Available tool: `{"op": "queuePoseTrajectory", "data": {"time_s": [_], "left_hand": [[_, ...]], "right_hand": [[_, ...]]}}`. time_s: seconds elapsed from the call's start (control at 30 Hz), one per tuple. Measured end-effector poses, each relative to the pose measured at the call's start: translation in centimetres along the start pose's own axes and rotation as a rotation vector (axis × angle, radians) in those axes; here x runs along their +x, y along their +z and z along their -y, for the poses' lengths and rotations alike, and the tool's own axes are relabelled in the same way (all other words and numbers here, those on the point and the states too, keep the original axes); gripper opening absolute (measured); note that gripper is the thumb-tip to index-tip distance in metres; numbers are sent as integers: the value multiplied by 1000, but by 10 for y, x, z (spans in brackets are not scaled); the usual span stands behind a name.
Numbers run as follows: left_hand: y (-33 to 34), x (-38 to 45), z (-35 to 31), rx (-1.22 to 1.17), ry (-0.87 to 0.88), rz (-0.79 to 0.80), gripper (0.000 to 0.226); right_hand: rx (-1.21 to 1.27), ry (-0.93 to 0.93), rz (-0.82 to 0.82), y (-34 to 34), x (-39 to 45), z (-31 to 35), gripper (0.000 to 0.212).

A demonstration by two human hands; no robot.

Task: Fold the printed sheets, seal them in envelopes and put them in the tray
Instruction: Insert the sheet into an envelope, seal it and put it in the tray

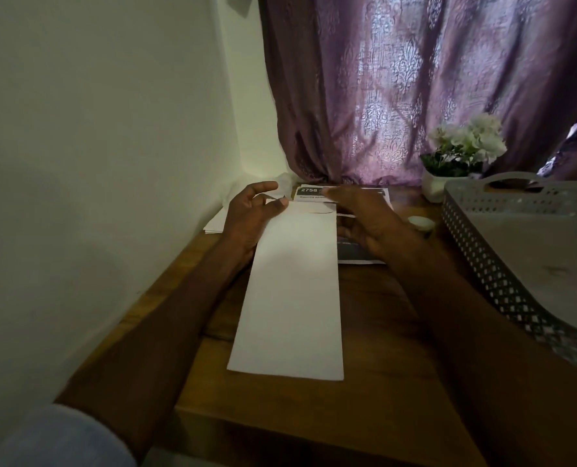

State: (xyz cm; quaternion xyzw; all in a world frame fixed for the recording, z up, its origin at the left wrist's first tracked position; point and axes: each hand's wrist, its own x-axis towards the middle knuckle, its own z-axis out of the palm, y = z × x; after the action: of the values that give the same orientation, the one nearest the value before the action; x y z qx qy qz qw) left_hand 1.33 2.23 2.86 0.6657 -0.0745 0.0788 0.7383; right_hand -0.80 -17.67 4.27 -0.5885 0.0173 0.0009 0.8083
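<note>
An envelope (290,291) lies on the bench (374,332), printed sheets (344,197) behind it, the tray (482,237) right, a flowerpot (432,187) behind the tray.

Dim, soft-focus scene, daylight glowing through the curtain (415,89).
</note>
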Motion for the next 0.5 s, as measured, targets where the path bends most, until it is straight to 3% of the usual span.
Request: {"op": "queuePoseTrajectory", "data": {"time_s": [0.1,0.27,0.37,0.5], "left_hand": [[0,1,0,47,7,-22,31],[-5,3,0,-37,-73,-54,27],[-2,2,-1,-80,-87,-10,12],[-4,2,-1,-66,-75,33,24]], "right_hand": [[-83,-12,25,9,3,-5,23],[-8,-41,11,5,5,-3,23],[-22,-31,26,7,5,-6,23],[-36,-32,51,11,4,-6,25]]}}
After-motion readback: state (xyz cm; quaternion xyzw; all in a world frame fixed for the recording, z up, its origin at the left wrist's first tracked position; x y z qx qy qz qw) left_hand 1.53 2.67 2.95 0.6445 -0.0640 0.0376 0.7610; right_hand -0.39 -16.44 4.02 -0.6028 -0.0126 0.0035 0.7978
